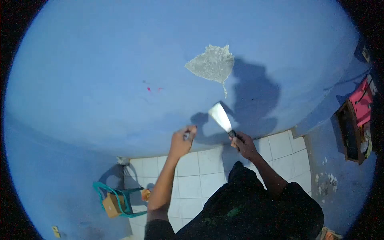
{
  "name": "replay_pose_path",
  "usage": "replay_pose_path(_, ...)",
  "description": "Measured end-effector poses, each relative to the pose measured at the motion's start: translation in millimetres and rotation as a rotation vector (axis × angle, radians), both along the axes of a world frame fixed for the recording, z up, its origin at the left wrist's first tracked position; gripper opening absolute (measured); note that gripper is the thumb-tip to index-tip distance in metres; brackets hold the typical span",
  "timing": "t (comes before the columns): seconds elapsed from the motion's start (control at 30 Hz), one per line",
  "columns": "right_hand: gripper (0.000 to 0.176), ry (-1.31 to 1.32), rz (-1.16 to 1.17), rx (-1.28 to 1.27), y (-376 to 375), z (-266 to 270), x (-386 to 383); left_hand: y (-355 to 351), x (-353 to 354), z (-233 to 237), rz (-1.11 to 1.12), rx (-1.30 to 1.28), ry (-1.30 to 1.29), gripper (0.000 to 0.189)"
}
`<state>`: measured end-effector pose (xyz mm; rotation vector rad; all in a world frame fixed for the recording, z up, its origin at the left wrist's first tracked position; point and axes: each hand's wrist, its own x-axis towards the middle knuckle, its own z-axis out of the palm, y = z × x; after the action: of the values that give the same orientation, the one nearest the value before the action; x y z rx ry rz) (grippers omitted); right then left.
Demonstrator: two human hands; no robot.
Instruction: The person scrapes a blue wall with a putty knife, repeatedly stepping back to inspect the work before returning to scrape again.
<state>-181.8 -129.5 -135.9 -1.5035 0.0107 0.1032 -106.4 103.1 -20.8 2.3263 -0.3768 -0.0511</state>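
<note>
My right hand (245, 145) is wrapped around the dark handle of a putty knife (221, 117). The knife's broad, shiny blade points up and to the left in front of the blue wall (120, 60). Above the blade, a bare grey patch (214, 64) with ragged edges shows where the paint is off, and a thin crack-like strip runs down from its lower corner. My left hand (183, 140) is raised left of the knife with its fingers curled closed. A small pale spot shows between those fingers, and I cannot tell what it is.
White floor tiles (210, 162) meet the wall below my hands. A green chair (129, 192) with a cardboard box (114, 205) stands lower left. On the right wall hangs a wooden shelf (349, 132) with a pink item (361, 105). Peeling spots (326, 183) mark that wall.
</note>
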Motion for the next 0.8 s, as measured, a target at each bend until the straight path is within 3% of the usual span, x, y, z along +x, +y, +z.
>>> replay_pose_path(0.07,0.022,-0.142,-0.153,0.232,21.3,31.3,17.7,-15.7,36.2,25.4,-0.155,-0.155,-0.033,0.028)
replay_pose_path(0.2,0.029,-0.196,-0.140,0.570,54.0,96.2,41.7,-56.4,54.1,69.7,-0.250,-0.234,-0.026,0.029)
replay_pose_path(0.33,0.029,-0.169,-0.097,0.458,73.2,120.8,59.5,-55.8,66.0,64.4,-0.293,-0.202,-0.057,0.030)
replay_pose_path(0.4,0.029,-0.240,-0.090,-0.041,77.4,118.4,66.8,-46.9,72.7,62.9,-0.267,-0.277,-0.039,0.029)
replay_pose_path(0.47,0.031,-0.148,-0.134,-0.067,76.5,124.8,72.4,-43.7,73.6,80.2,-0.175,-0.412,0.067,0.029)
replay_pose_path(0.53,0.031,-0.185,-0.401,-0.257,78.0,124.7,83.5,-31.9,83.2,82.3,-0.264,-0.336,0.022,0.029)
replay_pose_path(0.57,0.031,-0.356,-0.550,-0.148,87.8,121.3,95.7,-25.9,88.1,81.9,-0.322,-0.288,0.003,0.029)
replay_pose_path(0.6,0.031,-0.346,-0.587,-0.154,97.8,123.0,104.3,-19.7,92.7,82.3,-0.383,-0.238,-0.013,0.028)
replay_pose_path(0.67,0.026,-0.293,-0.707,0.326,116.7,144.4,125.2,-10.1,104.2,83.8,-0.465,-0.243,-0.020,0.028)
replay_pose_path(0.73,0.027,-0.281,-0.726,0.359,131.6,153.8,143.4,0.4,109.6,84.8,-0.530,-0.252,-0.030,0.028)
replay_pose_path(0.8,0.027,-0.283,-0.731,0.410,148.8,160.6,158.2,8.8,117.3,89.8,-0.607,-0.094,-0.158,0.033)
